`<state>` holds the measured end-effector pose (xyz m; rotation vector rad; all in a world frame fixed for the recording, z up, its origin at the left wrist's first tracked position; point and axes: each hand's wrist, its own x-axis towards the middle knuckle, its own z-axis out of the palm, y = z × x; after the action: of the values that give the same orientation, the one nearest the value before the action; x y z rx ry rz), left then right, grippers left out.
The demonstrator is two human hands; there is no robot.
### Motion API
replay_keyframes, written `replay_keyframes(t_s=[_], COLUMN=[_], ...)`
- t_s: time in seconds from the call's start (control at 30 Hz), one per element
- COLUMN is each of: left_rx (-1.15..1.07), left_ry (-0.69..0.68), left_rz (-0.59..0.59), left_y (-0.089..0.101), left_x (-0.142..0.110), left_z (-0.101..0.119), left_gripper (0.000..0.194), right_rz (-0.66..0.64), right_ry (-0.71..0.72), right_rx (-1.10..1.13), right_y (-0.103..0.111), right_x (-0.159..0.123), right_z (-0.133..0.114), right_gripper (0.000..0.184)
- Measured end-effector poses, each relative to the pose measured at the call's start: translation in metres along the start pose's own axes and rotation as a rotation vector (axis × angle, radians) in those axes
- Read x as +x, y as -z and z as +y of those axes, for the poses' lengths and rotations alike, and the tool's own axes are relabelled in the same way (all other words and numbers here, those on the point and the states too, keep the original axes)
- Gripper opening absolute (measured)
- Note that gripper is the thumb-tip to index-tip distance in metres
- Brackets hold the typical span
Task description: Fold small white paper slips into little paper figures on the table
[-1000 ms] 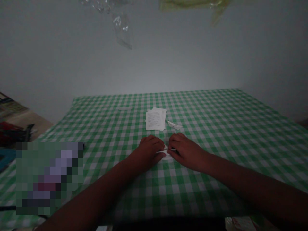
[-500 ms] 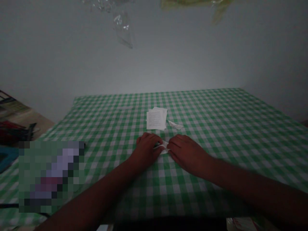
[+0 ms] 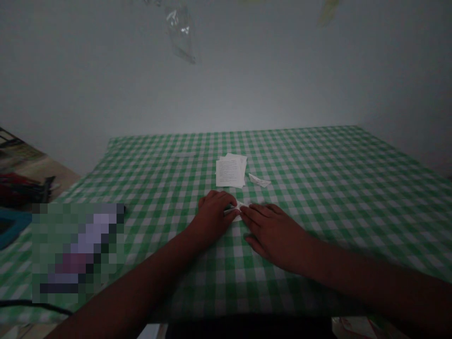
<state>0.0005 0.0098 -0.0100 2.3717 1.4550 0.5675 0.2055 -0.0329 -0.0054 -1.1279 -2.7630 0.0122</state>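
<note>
A small folded piece of white paper (image 3: 240,205) lies on the checked cloth between my hands, mostly covered by fingers. My left hand (image 3: 216,211) pinches its left part between thumb and fingers. Flat on its right part rest the outstretched fingers of my right hand (image 3: 273,230), the thumb held apart on the cloth. Just beyond my hands sits a loose stack of square printed paper sheets (image 3: 230,172). To the right of that stack is a narrow folded paper piece (image 3: 259,180).
A green and white checked tablecloth (image 3: 318,165) covers the table, which meets a grey wall (image 3: 264,84). At the left lies a pixelated, blurred-out object (image 3: 88,245), with a black cable (image 3: 42,305) near it. A clear plastic bag (image 3: 181,35) hangs on the wall.
My right hand has gone from a curled grip on the paper to flat, stretched fingers pressing it. My left hand keeps its pinch. The view has tilted slightly down.
</note>
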Motion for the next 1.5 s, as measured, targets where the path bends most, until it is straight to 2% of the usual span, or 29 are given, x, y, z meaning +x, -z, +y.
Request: replay_keyframes(t_s=[0.57,0.77,0.97,1.2,1.5], left_rx=[-0.044,-0.081,-0.110,-0.173,-0.172], left_ry=[0.006,-0.055,-0.182,-0.213,-0.215], left_rz=[-0.062,-0.136,-0.237,-0.303,-0.280], left_y=[0.005,0.011,0.020,0.034,0.041], left_x=[0.000,0.002,0.002,0.001,0.000], left_z=[-0.003,-0.013,-0.024,-0.026,-0.014], left_gripper=[0.012,0.021,0.032,0.047,0.034], right_rz=[-0.004,-0.004,-0.001,-0.011,0.032], right_ry=[-0.008,-0.008,-0.006,0.013,0.001], right_rx=[0.042,0.043,0.051,0.069,0.104], right_y=[0.005,0.007,0.008,0.008,0.006], right_x=[0.007,0.007,0.007,0.006,0.008], right_z=[0.007,0.008,0.009,0.011,0.019], right_gripper=[0.045,0.046,0.045,0.046,0.040])
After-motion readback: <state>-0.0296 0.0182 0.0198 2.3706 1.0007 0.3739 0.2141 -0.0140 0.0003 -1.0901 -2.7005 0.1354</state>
